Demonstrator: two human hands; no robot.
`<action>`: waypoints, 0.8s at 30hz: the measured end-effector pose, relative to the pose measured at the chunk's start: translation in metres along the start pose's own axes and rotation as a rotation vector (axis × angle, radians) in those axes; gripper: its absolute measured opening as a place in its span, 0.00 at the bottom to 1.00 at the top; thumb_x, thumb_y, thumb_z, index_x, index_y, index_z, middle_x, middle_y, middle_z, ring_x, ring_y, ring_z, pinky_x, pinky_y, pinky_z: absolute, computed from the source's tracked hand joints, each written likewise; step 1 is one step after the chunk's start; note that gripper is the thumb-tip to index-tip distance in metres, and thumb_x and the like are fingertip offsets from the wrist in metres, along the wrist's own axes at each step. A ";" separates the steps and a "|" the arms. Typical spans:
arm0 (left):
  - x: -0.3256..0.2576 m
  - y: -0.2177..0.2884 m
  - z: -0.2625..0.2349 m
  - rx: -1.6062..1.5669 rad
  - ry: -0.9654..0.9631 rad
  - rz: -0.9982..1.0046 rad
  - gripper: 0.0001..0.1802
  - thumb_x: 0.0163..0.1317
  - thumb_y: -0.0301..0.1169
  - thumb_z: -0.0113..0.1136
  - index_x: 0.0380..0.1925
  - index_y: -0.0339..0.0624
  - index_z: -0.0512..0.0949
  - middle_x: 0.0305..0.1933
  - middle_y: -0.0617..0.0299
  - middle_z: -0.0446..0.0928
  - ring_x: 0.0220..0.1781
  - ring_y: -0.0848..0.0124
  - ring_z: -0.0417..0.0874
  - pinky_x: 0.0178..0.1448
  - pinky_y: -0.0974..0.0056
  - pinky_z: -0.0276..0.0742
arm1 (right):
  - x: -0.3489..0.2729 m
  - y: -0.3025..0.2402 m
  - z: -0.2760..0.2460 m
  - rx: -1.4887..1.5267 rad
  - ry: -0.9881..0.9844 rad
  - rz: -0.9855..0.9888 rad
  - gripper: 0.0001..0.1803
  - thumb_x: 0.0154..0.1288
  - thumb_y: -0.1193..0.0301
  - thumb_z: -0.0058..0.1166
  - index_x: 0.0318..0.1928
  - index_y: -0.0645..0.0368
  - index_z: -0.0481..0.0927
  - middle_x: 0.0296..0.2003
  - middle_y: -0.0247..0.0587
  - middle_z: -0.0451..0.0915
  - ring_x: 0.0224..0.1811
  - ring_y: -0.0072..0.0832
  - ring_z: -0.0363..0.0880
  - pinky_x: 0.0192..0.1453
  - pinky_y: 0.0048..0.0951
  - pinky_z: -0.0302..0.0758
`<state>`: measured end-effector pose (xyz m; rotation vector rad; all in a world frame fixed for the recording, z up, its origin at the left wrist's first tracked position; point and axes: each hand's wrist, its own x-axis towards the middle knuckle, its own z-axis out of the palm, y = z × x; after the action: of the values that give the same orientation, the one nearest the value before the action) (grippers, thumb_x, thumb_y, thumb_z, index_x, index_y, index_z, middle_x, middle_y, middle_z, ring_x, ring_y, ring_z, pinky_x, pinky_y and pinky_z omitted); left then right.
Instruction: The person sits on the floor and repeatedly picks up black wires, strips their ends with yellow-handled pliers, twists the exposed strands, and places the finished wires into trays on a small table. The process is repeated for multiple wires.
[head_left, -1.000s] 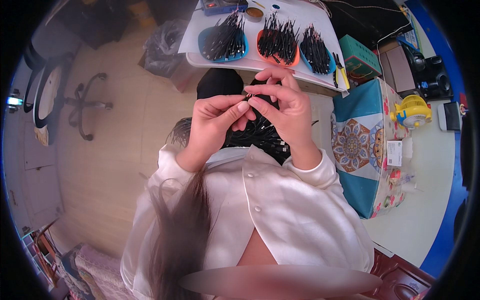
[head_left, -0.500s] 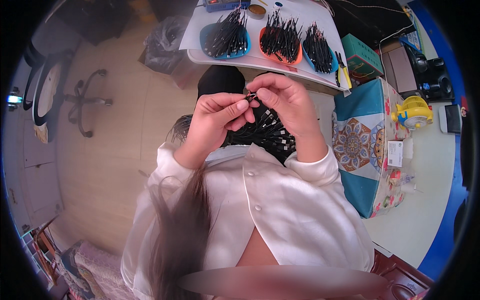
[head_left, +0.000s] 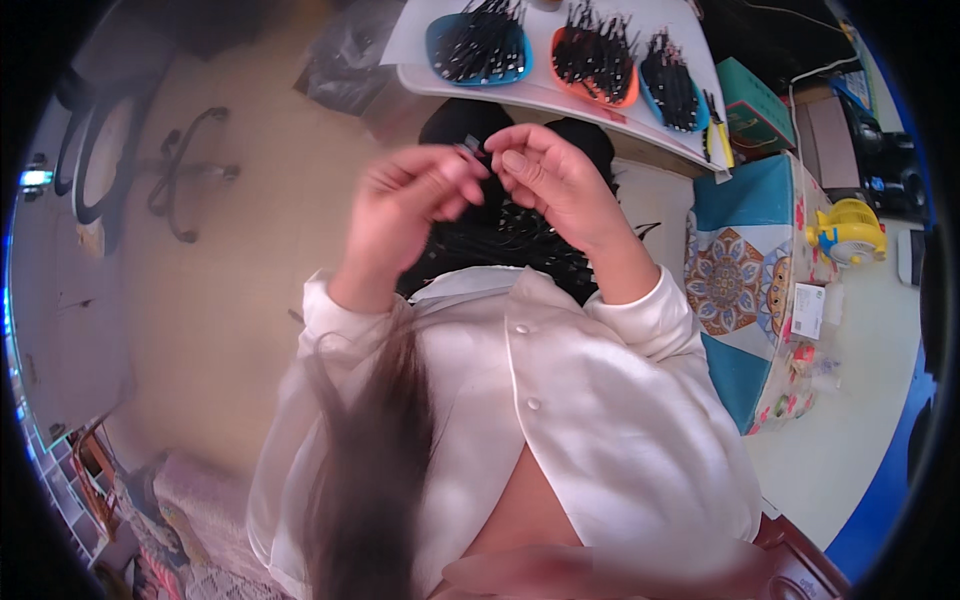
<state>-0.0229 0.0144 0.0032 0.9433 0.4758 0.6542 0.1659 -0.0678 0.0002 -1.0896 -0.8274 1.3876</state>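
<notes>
My left hand and my right hand are raised together in front of my chest, fingertips meeting on a small dark clip-like piece. Both hands pinch it between thumb and fingers. Below the hands, on my lap, lies a heap of thin black pieces. At the top a white table carries a blue tray, an orange tray and another blue tray, each filled with several black pieces.
A box with a patterned blue cloth stands at my right, a yellow toy-like object beyond it. A teal box sits near the table's right end. A chair base rests on the beige floor at left.
Both hands have stayed together on the small piece and sit higher and nearer the table edge in the picture; the view has tilted so the trays lie closer to the top rim.
</notes>
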 end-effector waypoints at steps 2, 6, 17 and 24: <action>-0.005 0.016 -0.027 0.014 0.178 0.176 0.10 0.67 0.27 0.57 0.39 0.29 0.81 0.29 0.60 0.80 0.25 0.78 0.72 0.29 0.76 0.65 | 0.008 0.018 0.002 -0.421 0.027 -0.132 0.12 0.65 0.69 0.59 0.47 0.60 0.77 0.33 0.32 0.77 0.30 0.20 0.74 0.36 0.22 0.72; -0.030 0.028 -0.074 0.030 0.414 0.306 0.11 0.68 0.28 0.55 0.41 0.28 0.79 0.31 0.59 0.79 0.26 0.75 0.73 0.29 0.73 0.65 | 0.020 0.062 0.004 -1.006 -0.102 -0.161 0.06 0.58 0.71 0.61 0.34 0.60 0.79 0.31 0.43 0.77 0.34 0.38 0.79 0.40 0.34 0.75; -0.057 -0.016 -0.088 -0.193 0.460 0.092 0.13 0.71 0.30 0.52 0.43 0.28 0.77 0.37 0.51 0.81 0.35 0.65 0.84 0.39 0.67 0.84 | 0.021 0.033 0.009 -0.974 -0.149 -0.188 0.07 0.56 0.75 0.63 0.32 0.62 0.78 0.29 0.38 0.77 0.27 0.27 0.77 0.31 0.27 0.73; -0.032 -0.003 -0.047 -0.244 0.406 0.100 0.13 0.72 0.31 0.49 0.44 0.30 0.76 0.43 0.44 0.81 0.41 0.57 0.86 0.43 0.60 0.85 | -0.031 -0.026 0.034 -0.989 -0.193 -0.475 0.07 0.54 0.79 0.63 0.30 0.63 0.76 0.33 0.38 0.79 0.30 0.28 0.78 0.33 0.25 0.74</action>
<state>-0.0746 0.0184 -0.0202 0.6052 0.6931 0.9792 0.1408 -0.0914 0.0401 -1.3482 -1.8823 0.6472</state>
